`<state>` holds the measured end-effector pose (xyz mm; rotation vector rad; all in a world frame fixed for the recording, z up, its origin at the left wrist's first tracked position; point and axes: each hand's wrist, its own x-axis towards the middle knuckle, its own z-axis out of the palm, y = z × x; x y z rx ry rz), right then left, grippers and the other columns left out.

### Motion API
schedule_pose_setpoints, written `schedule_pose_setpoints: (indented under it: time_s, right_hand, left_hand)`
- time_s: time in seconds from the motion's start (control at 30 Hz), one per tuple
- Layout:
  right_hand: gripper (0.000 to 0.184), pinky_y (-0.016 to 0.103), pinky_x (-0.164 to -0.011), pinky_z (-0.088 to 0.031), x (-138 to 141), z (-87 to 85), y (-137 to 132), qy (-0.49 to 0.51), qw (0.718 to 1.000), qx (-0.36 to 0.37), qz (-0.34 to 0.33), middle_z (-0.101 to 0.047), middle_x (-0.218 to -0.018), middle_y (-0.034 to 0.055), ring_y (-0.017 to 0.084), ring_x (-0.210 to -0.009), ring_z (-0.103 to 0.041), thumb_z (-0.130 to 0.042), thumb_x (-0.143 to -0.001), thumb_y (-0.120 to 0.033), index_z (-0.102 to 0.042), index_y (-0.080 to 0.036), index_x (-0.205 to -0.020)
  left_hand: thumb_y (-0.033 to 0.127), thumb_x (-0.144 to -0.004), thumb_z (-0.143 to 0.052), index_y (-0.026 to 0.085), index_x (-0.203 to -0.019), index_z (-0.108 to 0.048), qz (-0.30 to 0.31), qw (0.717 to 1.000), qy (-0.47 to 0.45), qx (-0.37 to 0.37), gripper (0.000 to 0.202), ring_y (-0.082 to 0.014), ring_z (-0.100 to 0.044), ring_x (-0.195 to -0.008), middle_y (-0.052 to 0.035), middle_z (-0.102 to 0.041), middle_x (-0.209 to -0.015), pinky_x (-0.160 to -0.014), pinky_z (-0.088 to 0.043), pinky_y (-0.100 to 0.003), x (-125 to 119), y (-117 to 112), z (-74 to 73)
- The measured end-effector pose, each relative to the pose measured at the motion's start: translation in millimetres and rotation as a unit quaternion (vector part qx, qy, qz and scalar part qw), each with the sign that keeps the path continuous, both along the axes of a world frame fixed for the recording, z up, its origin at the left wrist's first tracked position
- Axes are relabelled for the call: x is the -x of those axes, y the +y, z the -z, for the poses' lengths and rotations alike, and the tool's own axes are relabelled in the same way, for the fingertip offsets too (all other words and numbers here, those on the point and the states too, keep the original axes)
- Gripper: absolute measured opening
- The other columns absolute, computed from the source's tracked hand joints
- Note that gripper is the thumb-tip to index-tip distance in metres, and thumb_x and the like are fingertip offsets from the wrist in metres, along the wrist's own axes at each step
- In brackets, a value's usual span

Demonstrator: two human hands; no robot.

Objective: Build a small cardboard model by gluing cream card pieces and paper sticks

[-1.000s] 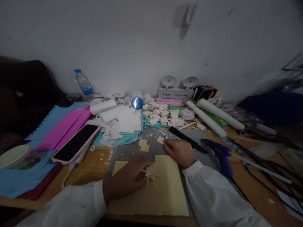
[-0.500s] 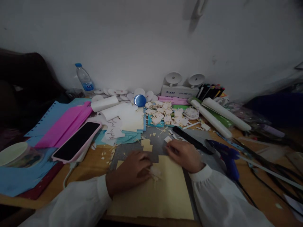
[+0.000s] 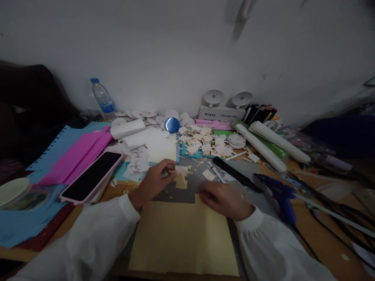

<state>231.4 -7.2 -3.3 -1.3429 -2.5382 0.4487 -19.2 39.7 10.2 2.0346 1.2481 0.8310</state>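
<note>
My left hand has its fingertips pinched on the edge of a small pale paper piece, blurred, with what looks like thin sticks on it. Behind and below this piece are small yellow paper squares on the grey mat. My right hand is closed with curled fingers, near the top edge of the large yellow sheet. Whatever its fingertips hold, if anything, is hidden and smeared. Just beyond it lie a white paper square and a slim white stick-like tool.
A pile of little paper-and-stick pieces lies at the back. A black bar-shaped object and a blue glue gun lie right. Left are a phone, pink paper, a cup and a water bottle.
My left hand has moved up and away from the yellow sheet, carrying the small paper piece towards the yellow squares. My right hand has shifted slightly nearer me.
</note>
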Motion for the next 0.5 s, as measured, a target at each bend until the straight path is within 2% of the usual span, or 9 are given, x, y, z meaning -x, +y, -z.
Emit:
schedule_pose_setpoints:
  time_s: [0.1, 0.17, 0.23, 0.3, 0.4, 0.43, 0.5]
  right_hand:
    - [0.013, 0.024, -0.058, -0.035, 2, 1.4, -1, 0.012, 1.0, 0.011, -0.011, -0.066, -0.077, 0.0022, 0.014, -0.067, -0.059, -0.05, -0.087, -0.017, -0.063, -0.019, -0.088]
    - [0.013, 0.023, -0.057, -0.035, 2, 3.0, -2, 0.024, 0.999, 0.017, -0.019, -0.066, -0.074, 0.0013, 0.013, -0.064, -0.059, -0.05, -0.086, -0.015, -0.063, -0.019, -0.087]
    - [0.012, 0.022, -0.055, -0.035, 3, 4.7, -3, 0.036, 0.999, 0.022, -0.024, -0.065, -0.07, 0.0001, 0.012, -0.061, -0.057, -0.051, -0.086, -0.015, -0.062, -0.019, -0.084]
    - [0.013, 0.022, -0.054, -0.035, 3, 6.4, -3, 0.048, 0.998, 0.02, -0.022, -0.063, -0.067, -0.0005, 0.012, -0.058, -0.056, -0.051, -0.087, -0.016, -0.061, -0.019, -0.081]
    - [0.016, 0.024, -0.058, -0.038, 0, 8.0, 0, 0.065, 0.998, 0.0, 0.001, -0.064, -0.071, 0.0015, 0.014, -0.063, -0.058, -0.048, -0.09, -0.018, -0.06, -0.019, -0.08]
    - [0.015, 0.025, -0.061, -0.04, -2, 8.2, 1, 0.071, 0.997, -0.01, 0.012, -0.064, -0.075, 0.0027, 0.015, -0.067, -0.059, -0.047, -0.091, -0.019, -0.06, -0.019, -0.082]
    - [0.015, 0.026, -0.068, -0.043, -7, 8.6, 5, 0.085, 0.995, -0.034, 0.036, -0.064, -0.083, 0.0047, 0.016, -0.075, -0.06, -0.046, -0.092, -0.018, -0.06, -0.019, -0.088]
  left_hand:
    - [0.032, -0.089, -0.055, 0.018, -0.117, -0.053, -0.056, 0.989, 0.056, -0.124, 0.032, -0.0255, -0.055, -0.113, -0.01, -0.061, -0.118, -0.099, -0.042, -0.042, 8, 10, -5.0]
    - [0.03, -0.091, -0.052, 0.019, -0.119, -0.052, -0.041, 0.98, 0.078, -0.179, 0.03, -0.0253, -0.051, -0.117, -0.01, -0.059, -0.121, -0.103, -0.039, -0.043, 11, 1, -7.3]
    - [0.026, -0.093, -0.049, 0.021, -0.12, -0.051, 0.023, 0.98, 0.077, -0.18, 0.028, -0.0224, -0.052, -0.117, -0.0087, -0.059, -0.12, -0.102, -0.041, -0.039, 10, -20, -8.0]
    - [0.025, -0.092, -0.049, 0.023, -0.123, -0.051, 0.125, 0.978, 0.108, -0.131, 0.031, -0.0221, -0.049, -0.122, -0.0086, -0.055, -0.128, -0.105, -0.04, -0.038, 3, -46, -7.5]
    - [0.037, -0.085, -0.06, 0.016, -0.134, -0.045, 0.313, 0.932, 0.168, -0.074, 0.055, -0.0279, -0.043, -0.13, -0.0142, -0.048, -0.14, -0.109, -0.037, -0.041, -13, -79, -6.1]
    - [0.042, -0.085, -0.06, 0.017, -0.136, -0.043, 0.352, 0.916, 0.182, -0.059, 0.059, -0.0293, -0.039, -0.134, -0.0136, -0.045, -0.144, -0.112, -0.032, -0.043, -17, -87, -5.5]
    - [0.051, -0.088, -0.054, 0.02, -0.141, -0.039, 0.389, 0.898, 0.2, -0.04, 0.063, -0.0312, -0.031, -0.139, -0.0124, -0.037, -0.15, -0.116, -0.023, -0.048, -22, -95, -3.9]
